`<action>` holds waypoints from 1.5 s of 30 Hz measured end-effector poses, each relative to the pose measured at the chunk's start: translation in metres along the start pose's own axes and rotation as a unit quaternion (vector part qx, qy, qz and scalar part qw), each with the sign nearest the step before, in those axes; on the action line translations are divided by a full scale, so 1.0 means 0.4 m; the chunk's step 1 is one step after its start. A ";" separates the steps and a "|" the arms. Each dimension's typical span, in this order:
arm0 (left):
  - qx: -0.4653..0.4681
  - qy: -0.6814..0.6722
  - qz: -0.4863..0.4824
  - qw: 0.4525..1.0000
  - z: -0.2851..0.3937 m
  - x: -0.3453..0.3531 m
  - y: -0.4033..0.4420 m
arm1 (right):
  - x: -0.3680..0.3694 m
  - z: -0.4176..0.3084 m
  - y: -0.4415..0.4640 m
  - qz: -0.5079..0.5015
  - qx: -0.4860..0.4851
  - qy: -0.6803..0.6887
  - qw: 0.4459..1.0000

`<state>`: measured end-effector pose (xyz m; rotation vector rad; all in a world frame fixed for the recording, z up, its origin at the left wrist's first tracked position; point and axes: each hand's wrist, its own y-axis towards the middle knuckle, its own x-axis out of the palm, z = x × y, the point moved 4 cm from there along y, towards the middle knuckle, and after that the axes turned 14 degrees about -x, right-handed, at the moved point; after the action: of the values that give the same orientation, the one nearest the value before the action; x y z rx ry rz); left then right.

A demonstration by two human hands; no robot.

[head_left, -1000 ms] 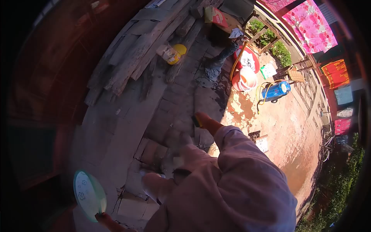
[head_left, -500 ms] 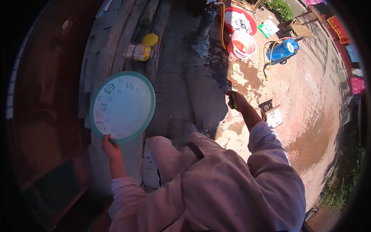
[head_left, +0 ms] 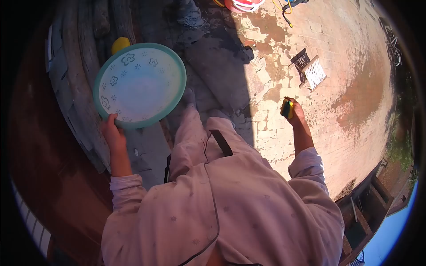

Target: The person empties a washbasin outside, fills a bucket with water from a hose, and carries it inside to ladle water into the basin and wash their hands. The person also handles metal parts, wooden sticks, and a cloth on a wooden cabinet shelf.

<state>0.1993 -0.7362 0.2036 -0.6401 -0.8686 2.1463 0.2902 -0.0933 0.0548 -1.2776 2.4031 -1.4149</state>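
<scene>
A round basin (head_left: pixel 141 86) with a pale inside, dark flower prints and a green rim is held out on the left. My left hand (head_left: pixel 113 132) is closed on the near edge of its rim, fingers over the edge. On the right, in sunlight above the paving, my right hand (head_left: pixel 296 114) is wrapped around a small yellow and dark green sponge (head_left: pixel 287 109). Part of the sponge is hidden by the fingers.
A small folding stool (head_left: pixel 314 72) stands on the sunlit bricks. Old wooden beams (head_left: pixel 73 57) lie at the left, with a yellow object (head_left: pixel 120 44) beside them. A pink-red tub (head_left: pixel 244 4) and a yellow hose (head_left: pixel 287 20) show at the top edge.
My view has swung, so the tubs and blue sprayer have mostly slid off the top. My right hand with the sponge has moved right, away from the shadow. The basin stays in my left hand.
</scene>
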 end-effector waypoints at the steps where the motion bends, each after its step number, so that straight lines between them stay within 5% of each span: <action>1: 0.003 0.027 0.001 1.000 0.005 0.000 0.017 | -0.037 0.033 -0.047 0.023 0.001 0.023 0.999; 5: 0.012 0.075 -0.020 0.997 0.002 0.027 0.125 | -0.077 0.169 -0.180 0.172 -0.011 -0.081 0.982; 6: 0.010 0.082 -0.040 0.996 0.004 0.028 0.147 | -0.161 0.210 -0.167 0.119 0.002 -0.036 0.992; 10: 0.041 0.117 -0.083 0.989 0.011 0.030 0.193 | -0.074 0.249 -0.257 0.194 -0.055 -0.094 0.975; 15: 0.065 0.094 -0.168 0.979 0.006 0.061 0.190 | 0.126 0.290 -0.322 0.065 -0.118 -0.124 0.983; 20: 0.070 0.129 -0.266 0.953 0.045 0.185 0.083 | 0.462 0.260 -0.419 -0.018 -0.070 -0.222 0.972; 24: 0.042 0.178 -0.324 0.928 0.065 0.345 -0.154 | 0.548 0.156 -0.441 -0.071 -0.014 -0.137 0.988; 27: 0.014 0.225 -0.366 0.903 -0.078 0.699 -0.127 | 0.389 0.015 -0.172 -0.055 0.029 -0.159 0.985; 29: 0.001 0.238 -0.394 0.888 -0.077 0.834 -0.167 | 0.260 -0.017 -0.073 -0.025 -0.029 -0.187 0.982; 37: 0.017 0.323 -0.474 0.819 -0.073 1.046 -0.293 | 0.200 -0.178 -0.089 0.022 0.038 -0.065 0.997; 41: -0.022 0.420 -0.516 0.746 -0.035 1.166 -0.249 | 0.165 -0.183 -0.038 0.089 -0.018 -0.003 0.996; 43: 0.064 0.413 -0.496 0.761 0.016 1.239 -0.099 | 0.139 -0.186 -0.039 0.136 -0.051 0.012 0.989; 45: 0.233 0.583 -0.317 0.711 0.157 1.313 0.062 | 0.061 -0.169 -0.045 0.180 -0.055 0.013 0.982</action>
<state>-0.1758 -0.3687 0.1367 -1.0208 0.1883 0.8903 0.2554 -0.0674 0.1151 -0.7844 2.5912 -1.2180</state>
